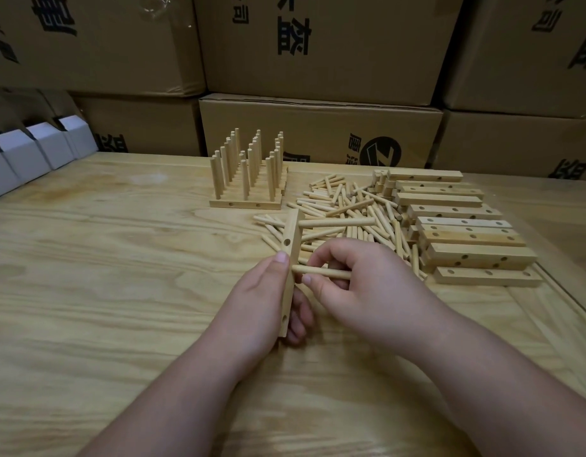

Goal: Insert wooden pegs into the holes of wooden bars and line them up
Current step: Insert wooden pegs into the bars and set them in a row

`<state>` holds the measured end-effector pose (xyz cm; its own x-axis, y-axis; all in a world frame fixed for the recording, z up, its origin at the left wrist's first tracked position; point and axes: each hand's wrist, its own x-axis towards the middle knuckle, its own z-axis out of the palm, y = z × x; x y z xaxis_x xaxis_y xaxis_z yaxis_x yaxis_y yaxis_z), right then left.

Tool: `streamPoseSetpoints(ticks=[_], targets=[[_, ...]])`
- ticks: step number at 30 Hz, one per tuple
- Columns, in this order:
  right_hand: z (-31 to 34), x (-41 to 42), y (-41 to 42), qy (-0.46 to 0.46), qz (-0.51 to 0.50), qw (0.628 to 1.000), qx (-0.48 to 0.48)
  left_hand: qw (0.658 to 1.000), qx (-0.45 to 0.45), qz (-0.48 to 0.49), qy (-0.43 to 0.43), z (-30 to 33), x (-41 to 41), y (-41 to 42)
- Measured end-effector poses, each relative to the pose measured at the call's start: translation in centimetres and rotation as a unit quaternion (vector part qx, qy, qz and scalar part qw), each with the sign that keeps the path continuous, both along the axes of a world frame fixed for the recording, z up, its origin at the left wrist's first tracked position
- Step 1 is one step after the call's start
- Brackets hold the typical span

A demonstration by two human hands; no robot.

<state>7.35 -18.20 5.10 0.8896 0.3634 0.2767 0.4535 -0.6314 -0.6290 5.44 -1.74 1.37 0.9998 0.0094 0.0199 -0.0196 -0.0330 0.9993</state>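
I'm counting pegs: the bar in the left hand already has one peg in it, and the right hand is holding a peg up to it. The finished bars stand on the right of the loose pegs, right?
Not quite: the head view shows the finished bars on the left of the loose pegs.

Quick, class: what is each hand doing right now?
Left hand: grips the wooden bar, which already carries one peg.
Right hand: fingers pinch a second peg at the bar.

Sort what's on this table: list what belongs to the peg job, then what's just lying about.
Job: bar gripped by left hand; peg pinched by right hand; loose pegs; empty bars; finished pegged bars.
Lying about: cardboard boxes; white cartons.
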Motion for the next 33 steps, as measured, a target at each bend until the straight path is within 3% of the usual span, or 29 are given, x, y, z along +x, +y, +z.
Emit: streamPoseSetpoints(ticks=[7, 12, 16, 22, 28, 33], targets=[[0.6, 0.2, -1.0, 0.051, 0.004, 0.999, -0.010, 0.996, 0.084, -0.012, -0.029, 0.0, -0.7, 0.2], [0.6, -0.2, -0.4, -0.005, -0.030, 0.999, -0.044, 0.988, 0.134, 0.027, -0.068, -0.2, -0.6, -0.8], [0.9, -0.3, -0.4, -0.016, -0.036, 0.997, -0.064, 0.988, 0.137, 0.020, -0.073, -0.3, -0.8, -0.9], [0.5, 0.0, -0.6, 0.043, -0.023, 0.999, 0.008, 0.985, 0.150, 0.005, -0.084, -0.1, -0.7, -0.7], [1.1, -0.1, -0.4, 0.001, -0.044, 0.996, -0.072, 0.978, 0.191, 0.018, -0.085, 0.1, -0.5, -1.3], [1.0, 0.0, -0.7, 0.030, -0.036, 0.998, -0.037, 0.980, 0.180, 0.008, -0.080, 0.0, -0.5, -1.1]])
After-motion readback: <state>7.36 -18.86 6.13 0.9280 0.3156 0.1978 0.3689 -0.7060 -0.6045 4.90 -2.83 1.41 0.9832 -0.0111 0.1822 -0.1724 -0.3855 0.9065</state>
